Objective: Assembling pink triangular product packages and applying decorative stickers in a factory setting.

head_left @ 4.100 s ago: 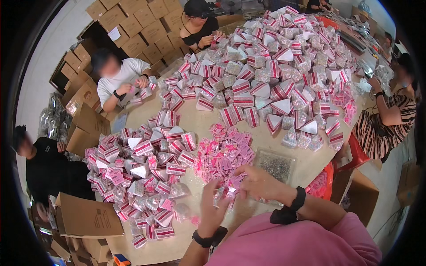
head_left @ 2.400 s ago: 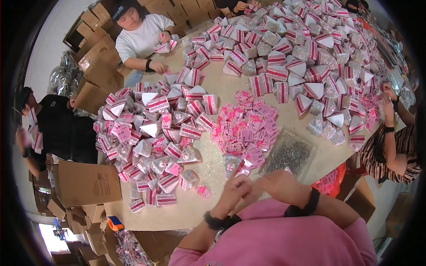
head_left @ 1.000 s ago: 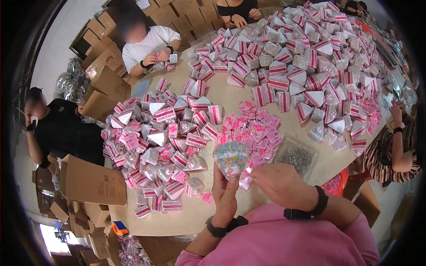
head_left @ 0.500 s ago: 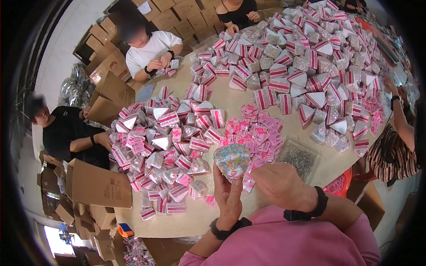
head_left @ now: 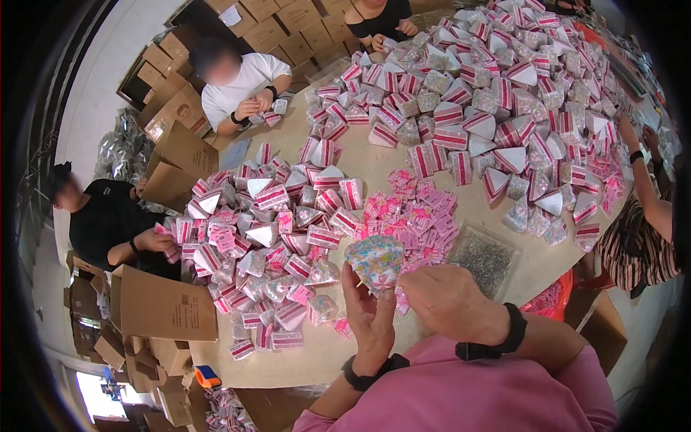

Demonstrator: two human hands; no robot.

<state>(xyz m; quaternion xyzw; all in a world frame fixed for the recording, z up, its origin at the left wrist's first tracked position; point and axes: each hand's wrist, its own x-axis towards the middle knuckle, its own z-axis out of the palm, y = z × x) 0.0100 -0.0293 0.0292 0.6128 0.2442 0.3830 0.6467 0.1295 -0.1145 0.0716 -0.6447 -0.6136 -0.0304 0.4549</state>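
Observation:
My left hand (head_left: 371, 317) grips a slice-shaped toy (head_left: 376, 261), its pale face dotted with blue, yellow and pink sprinkles, apparently in clear wrapping. Close against its lower right edge, my right hand (head_left: 453, 299) is closed in a pinch; what sits between those fingertips is hidden. Just beyond the toy lies a heap of pink printed cards (head_left: 414, 216). A clear, shallow tray (head_left: 512, 263) of small dark metal pieces rests beyond my right hand. To the left spreads a pile of wrapped cake-slice toys (head_left: 291, 237) with red and white striped sides.
A larger mound of wrapped slices (head_left: 497, 108) covers the table's far right. An open carton (head_left: 169, 306) stands at the left edge, beside a co-worker in black (head_left: 108, 216). Another person in white (head_left: 241, 86) handles slices across the table. A red bag (head_left: 551, 302) hangs at the right edge.
My right hand has shifted slightly left toward the toy, which stays in my left hand. At left, the co-worker's hand has drawn back from the pile with something pink in it.

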